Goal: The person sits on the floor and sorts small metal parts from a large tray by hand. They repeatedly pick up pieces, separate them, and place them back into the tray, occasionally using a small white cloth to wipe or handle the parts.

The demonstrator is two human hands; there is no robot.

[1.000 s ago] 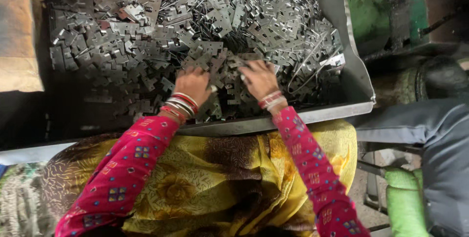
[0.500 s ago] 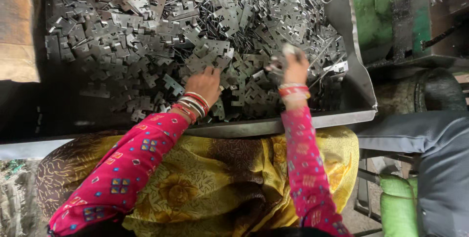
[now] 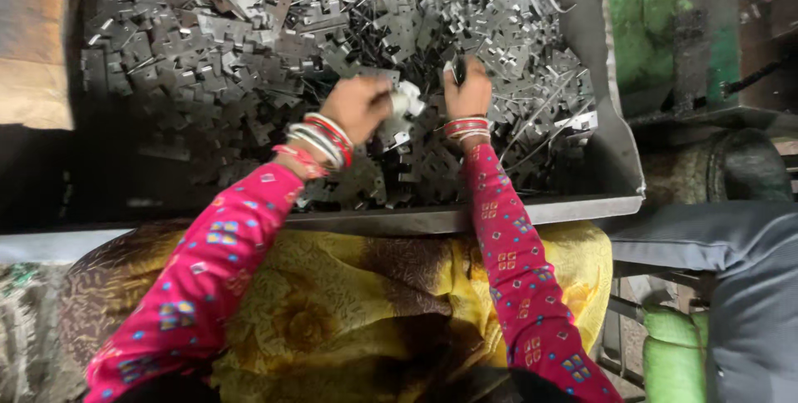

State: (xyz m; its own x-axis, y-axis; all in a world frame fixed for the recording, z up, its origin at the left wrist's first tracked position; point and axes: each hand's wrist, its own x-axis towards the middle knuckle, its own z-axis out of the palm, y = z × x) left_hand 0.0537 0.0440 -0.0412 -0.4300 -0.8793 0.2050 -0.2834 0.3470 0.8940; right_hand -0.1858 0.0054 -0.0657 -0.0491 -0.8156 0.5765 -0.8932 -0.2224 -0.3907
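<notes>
**Both hands in the tray of stamped metal**

In front of me sits a wide grey sheet-metal tray (image 3: 611, 162) with a sloped right wall and a flat front lip. It is heaped with dull grey stamped metal plates (image 3: 249, 29), thin, flat and notched like puzzle pieces, mixed with thin dark metal rods (image 3: 532, 120) that lie criss-cross toward the tray's right wall.

My left hand (image 3: 359, 105) is curled, knuckles up, over the heap near the middle of the tray, its fingers closed on a pale bright metal piece (image 3: 406, 104); the piece's outline is blurred. My right hand (image 3: 468, 87) is just beside it, toward the right wall, clenched around a small dark piece (image 3: 458, 69) that sticks up above the knuckles; I cannot tell its shape.

Red and white bangles (image 3: 320, 139) ring my left wrist. Pink patterned sleeves (image 3: 507, 270) cover both arms; yellow printed cloth (image 3: 349, 303) hides my lap below the front lip.
</notes>
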